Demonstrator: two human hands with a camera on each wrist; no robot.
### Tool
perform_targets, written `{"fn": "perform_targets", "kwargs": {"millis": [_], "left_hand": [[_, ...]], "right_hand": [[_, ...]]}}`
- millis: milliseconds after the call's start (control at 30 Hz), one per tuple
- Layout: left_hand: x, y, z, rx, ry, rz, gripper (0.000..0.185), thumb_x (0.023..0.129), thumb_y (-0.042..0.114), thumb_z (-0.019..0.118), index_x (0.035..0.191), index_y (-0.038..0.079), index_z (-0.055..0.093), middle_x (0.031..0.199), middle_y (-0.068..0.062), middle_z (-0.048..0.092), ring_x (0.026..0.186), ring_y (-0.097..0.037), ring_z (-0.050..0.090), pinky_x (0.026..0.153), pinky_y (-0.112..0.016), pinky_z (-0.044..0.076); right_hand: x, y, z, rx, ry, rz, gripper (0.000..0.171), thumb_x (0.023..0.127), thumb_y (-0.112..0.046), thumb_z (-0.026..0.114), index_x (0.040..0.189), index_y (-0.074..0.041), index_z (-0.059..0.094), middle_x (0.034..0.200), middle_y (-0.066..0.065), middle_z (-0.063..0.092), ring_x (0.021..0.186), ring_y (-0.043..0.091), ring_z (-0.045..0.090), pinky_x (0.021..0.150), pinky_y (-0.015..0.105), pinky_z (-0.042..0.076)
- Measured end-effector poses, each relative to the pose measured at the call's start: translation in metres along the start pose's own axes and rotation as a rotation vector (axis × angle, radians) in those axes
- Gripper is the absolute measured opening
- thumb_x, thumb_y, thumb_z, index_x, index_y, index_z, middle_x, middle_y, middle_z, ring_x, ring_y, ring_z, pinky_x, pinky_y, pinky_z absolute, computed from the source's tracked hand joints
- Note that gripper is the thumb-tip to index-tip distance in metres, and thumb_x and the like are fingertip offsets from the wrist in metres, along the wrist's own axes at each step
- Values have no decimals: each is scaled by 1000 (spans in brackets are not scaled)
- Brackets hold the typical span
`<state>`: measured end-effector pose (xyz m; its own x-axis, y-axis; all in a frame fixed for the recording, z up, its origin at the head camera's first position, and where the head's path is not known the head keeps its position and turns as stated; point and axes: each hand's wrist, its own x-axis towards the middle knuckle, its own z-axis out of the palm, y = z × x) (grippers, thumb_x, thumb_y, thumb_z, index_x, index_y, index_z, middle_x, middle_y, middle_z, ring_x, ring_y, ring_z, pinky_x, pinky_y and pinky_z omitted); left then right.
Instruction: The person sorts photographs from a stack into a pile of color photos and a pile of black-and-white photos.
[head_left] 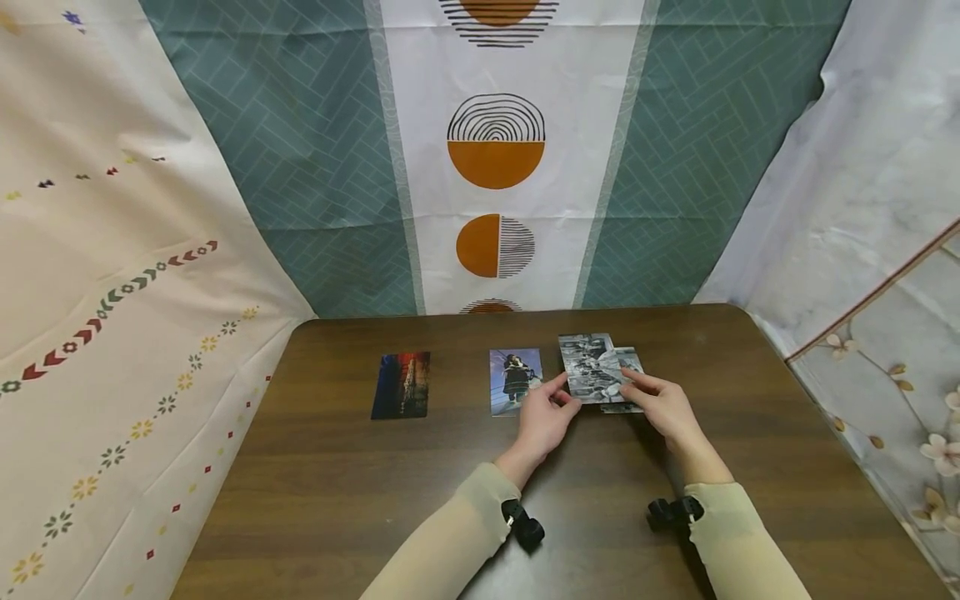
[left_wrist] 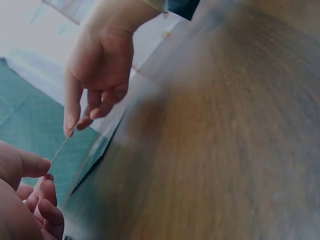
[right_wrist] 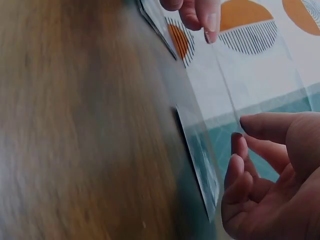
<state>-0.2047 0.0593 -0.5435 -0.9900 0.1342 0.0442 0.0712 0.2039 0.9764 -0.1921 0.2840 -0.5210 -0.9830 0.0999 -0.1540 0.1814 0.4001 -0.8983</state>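
A black-and-white photo (head_left: pixel 591 367) is held just above the brown table (head_left: pixel 337 500), over another black-and-white photo (head_left: pixel 628 406) lying flat. My left hand (head_left: pixel 562 398) pinches its left edge with thumb and curled fingers. My right hand (head_left: pixel 633 385) pinches its right edge. In the left wrist view the photo (left_wrist: pixel 59 148) shows edge-on as a thin line running from my left hand (left_wrist: pixel 30 195) to the fingertip of my right hand (left_wrist: pixel 95 75). In the right wrist view my right hand (right_wrist: pixel 260 170) hovers beside a photo lying flat (right_wrist: pixel 200 160).
A blue-toned photo of a figure (head_left: pixel 514 380) lies just left of my hands. A dark blue and red photo (head_left: pixel 401 385) lies farther left. Patterned cloth (head_left: pixel 495 167) hangs behind the table and along both sides.
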Motion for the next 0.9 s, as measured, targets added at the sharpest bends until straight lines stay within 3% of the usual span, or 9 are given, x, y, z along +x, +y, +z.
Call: {"fn": "perform_targets", "kwargs": {"millis": [333, 500, 700, 900], "left_hand": [[4, 5, 25, 62, -22, -22, 56, 92, 7, 83, 146, 5, 66, 84, 9, 67, 71, -1, 55, 76, -26, 50], [6, 8, 36, 165, -6, 14, 57, 88, 9, 86, 142, 5, 70, 85, 8, 66, 73, -2, 53, 77, -25, 49], [8, 6, 49, 289, 11, -12, 54, 88, 15, 89, 139, 9, 73, 84, 13, 61, 77, -4, 55, 81, -26, 51], [11, 5, 55, 375, 11, -30, 52, 88, 22, 90, 137, 13, 75, 74, 17, 58, 68, -5, 56, 71, -29, 53]], "right_hand": [[-4, 9, -18, -52, 12, 55, 55, 108, -29, 66, 156, -6, 54, 156, 29, 51, 145, 49, 43, 114, 63, 37], [-3, 13, -26, -42, 35, 80, 55, 107, -28, 66, 155, -3, 55, 158, 27, 49, 151, 48, 36, 119, 63, 32], [0, 18, -29, -52, 81, 96, 51, 106, -23, 66, 151, -1, 59, 155, 27, 52, 151, 46, 36, 120, 60, 32], [2, 21, -28, -96, 81, 122, 51, 108, -26, 63, 153, -2, 57, 160, 27, 46, 151, 48, 35, 118, 63, 33]]}}
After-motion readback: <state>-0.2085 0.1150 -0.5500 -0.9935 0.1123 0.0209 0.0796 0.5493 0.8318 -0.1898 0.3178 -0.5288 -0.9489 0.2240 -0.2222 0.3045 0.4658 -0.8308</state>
